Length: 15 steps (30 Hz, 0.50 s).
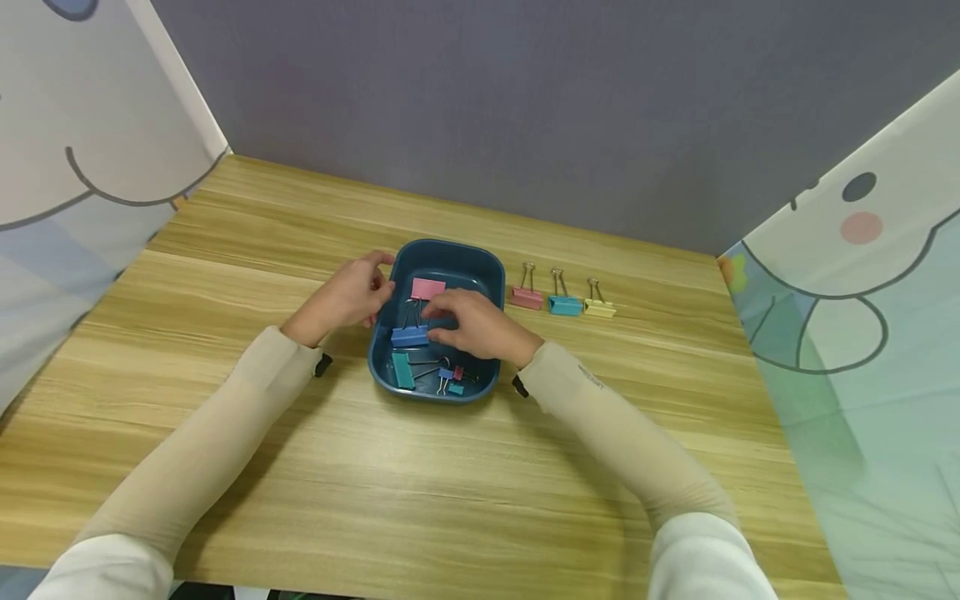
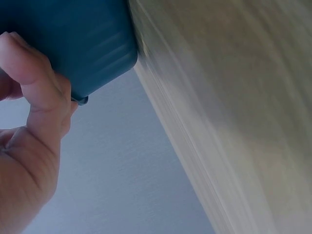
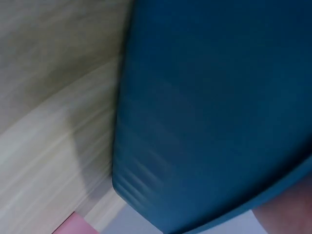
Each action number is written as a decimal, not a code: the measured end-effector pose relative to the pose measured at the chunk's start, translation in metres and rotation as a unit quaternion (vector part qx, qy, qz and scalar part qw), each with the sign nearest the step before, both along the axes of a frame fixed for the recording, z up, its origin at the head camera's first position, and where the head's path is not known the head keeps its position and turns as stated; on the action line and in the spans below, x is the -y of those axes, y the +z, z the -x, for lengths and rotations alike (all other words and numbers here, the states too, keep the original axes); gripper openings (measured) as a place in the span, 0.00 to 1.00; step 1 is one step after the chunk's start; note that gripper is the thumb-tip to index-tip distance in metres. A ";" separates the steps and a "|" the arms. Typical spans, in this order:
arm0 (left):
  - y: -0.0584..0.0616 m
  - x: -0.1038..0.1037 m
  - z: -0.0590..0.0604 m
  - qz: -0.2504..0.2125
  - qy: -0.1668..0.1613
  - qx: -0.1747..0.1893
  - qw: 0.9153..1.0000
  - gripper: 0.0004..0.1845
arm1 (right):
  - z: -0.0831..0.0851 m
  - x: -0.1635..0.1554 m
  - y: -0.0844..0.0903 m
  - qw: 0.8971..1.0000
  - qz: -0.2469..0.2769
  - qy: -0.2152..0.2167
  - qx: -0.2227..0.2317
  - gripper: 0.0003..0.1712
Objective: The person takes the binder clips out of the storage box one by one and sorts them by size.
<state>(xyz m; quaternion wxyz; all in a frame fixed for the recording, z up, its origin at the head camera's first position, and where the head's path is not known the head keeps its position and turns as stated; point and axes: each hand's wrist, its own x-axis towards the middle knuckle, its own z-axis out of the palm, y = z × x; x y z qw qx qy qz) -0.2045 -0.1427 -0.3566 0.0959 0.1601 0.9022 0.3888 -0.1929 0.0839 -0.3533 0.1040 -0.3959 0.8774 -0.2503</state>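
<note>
A dark blue tray (image 1: 450, 248) sits mid-table on the wood. My left hand (image 1: 369, 287) grips its left rim; in the left wrist view, a finger of the left hand (image 2: 34, 83) presses against the tray's outer wall (image 2: 83, 39). My right hand (image 1: 439, 327) reaches down inside the tray, its curled fingers pinching the right end of a blue binder clip (image 1: 408, 337). Also in the tray are a pink clip (image 1: 428, 288), a teal clip (image 1: 402, 370) and a few small clips (image 1: 451, 380). The right wrist view shows mostly the tray's wall (image 3: 209, 112).
Lined up on the wooden table (image 1: 375, 483) to the right of the tray are a pink clip (image 1: 527, 297), a teal clip (image 1: 565, 305) and a yellow clip (image 1: 599, 308). Printed curtains hang at both sides, with a grey wall behind.
</note>
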 end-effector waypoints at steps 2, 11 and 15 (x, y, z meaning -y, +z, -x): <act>0.000 0.000 0.000 0.002 0.000 0.000 1.000 0.24 | 0.002 0.002 -0.001 1.000 -0.008 0.000 0.005 0.17; 0.003 0.000 0.000 0.002 0.003 0.002 1.000 0.24 | 0.004 0.013 -0.004 0.997 -0.059 -0.027 0.030 0.19; 0.001 -0.001 0.001 0.002 0.002 0.004 1.000 0.24 | 0.005 0.016 -0.008 0.996 -0.067 -0.038 0.039 0.18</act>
